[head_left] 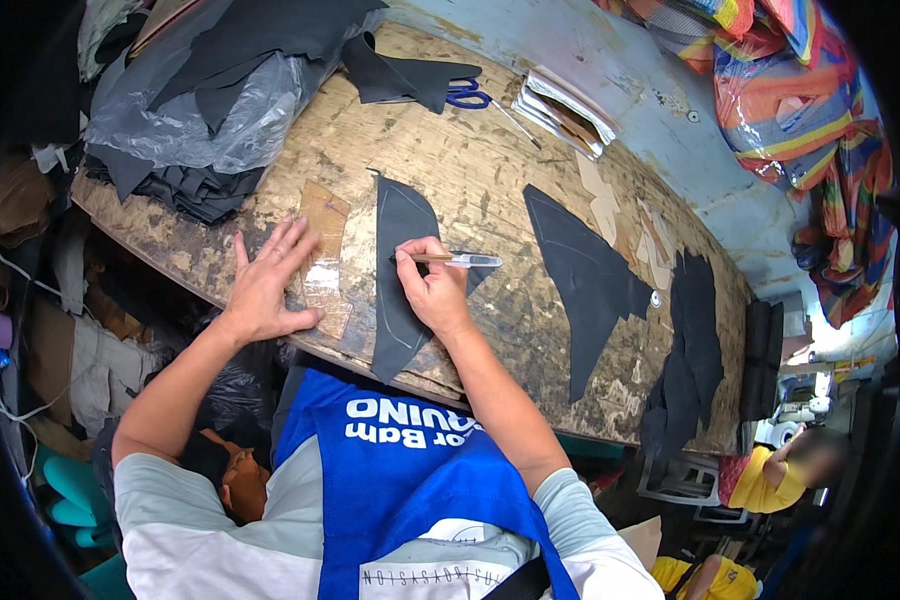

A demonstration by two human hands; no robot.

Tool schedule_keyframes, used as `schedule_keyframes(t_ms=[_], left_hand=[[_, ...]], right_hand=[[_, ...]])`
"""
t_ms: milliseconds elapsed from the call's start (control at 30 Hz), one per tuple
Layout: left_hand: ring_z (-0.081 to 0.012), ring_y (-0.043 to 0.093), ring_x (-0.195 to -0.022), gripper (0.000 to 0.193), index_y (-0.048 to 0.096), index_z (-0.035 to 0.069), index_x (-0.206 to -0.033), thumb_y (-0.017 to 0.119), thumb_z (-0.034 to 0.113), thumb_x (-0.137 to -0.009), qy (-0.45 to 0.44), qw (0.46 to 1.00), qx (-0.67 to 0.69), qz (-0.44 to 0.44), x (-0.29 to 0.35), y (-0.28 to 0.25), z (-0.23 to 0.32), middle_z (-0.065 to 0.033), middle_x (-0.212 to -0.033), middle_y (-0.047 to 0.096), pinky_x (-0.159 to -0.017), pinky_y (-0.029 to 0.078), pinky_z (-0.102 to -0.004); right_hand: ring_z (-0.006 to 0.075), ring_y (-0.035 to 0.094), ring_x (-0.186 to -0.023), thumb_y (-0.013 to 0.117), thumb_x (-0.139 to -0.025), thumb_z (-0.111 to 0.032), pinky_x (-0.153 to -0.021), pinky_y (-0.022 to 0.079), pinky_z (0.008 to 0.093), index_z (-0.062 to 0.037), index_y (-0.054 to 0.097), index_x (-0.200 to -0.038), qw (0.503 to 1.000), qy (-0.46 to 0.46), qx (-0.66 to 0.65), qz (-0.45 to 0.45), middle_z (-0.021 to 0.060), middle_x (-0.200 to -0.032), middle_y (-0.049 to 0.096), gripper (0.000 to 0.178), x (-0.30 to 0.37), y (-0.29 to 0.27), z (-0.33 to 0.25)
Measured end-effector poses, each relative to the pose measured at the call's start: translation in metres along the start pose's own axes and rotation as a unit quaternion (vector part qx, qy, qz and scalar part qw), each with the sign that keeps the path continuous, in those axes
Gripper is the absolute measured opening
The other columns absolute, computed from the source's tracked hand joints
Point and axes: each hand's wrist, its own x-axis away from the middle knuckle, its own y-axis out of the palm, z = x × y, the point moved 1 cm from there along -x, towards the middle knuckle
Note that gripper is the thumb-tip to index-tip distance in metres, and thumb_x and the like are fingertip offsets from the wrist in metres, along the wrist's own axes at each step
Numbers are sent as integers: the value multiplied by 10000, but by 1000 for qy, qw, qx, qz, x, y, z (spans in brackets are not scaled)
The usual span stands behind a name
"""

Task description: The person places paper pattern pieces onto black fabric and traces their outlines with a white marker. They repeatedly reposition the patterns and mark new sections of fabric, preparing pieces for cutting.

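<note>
Scuffed plywood workbench point(490, 170), fabric heaps along the back. Going left to right: my left hand point(268, 285) lies open and flat on a cardboard pattern piece point(322, 262), holding nothing. My right hand point(432, 287) pinches a pen point(462, 260) over the dark cut piece point(402, 275) at the near edge. Looks like I'm mid-tracing; next stroke needs that piece kept still.

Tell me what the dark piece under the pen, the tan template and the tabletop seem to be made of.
The dark piece looks like matte black leather or synthetic sheet: thin, lying flat, cleanly cut. The tan template under the left hand looks like cardboard, partly covered with glossy tape. The tabletop is worn plywood, with visible grain and stains. The pen in the right hand looks like clear plastic.
</note>
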Motion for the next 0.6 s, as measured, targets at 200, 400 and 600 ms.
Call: schedule_keyframes(t_ms=[200,400,600], left_hand=[[-230,498,-1193,600,424,-34,-1328,658,37,-781,-25,848,281,448,12,18,-12,-173,-1288,522,-1030,357,-313],[-188,625,-905,228,627,-11,-1031,658,35,-810,-81,805,265,524,15,31,-17,-94,-959,663,-852,471,-300],[-142,622,-800,154,644,-18,-963,658,35,-820,-70,823,261,499,13,26,-14,-84,-896,670,-740,491,-266]], right_hand=[[210,623,-669,638,-818,-98,-627,481,305,-9,604,-809,997,-66,13,43,105,-745,640,96,0,3,-1],[104,616,-743,628,-854,-67,-697,487,251,-1,599,-846,999,-41,17,23,68,-797,665,72,1,4,1],[201,641,-699,642,-823,-101,-651,493,302,-11,603,-841,999,-40,2,29,107,-755,649,100,0,3,3]])
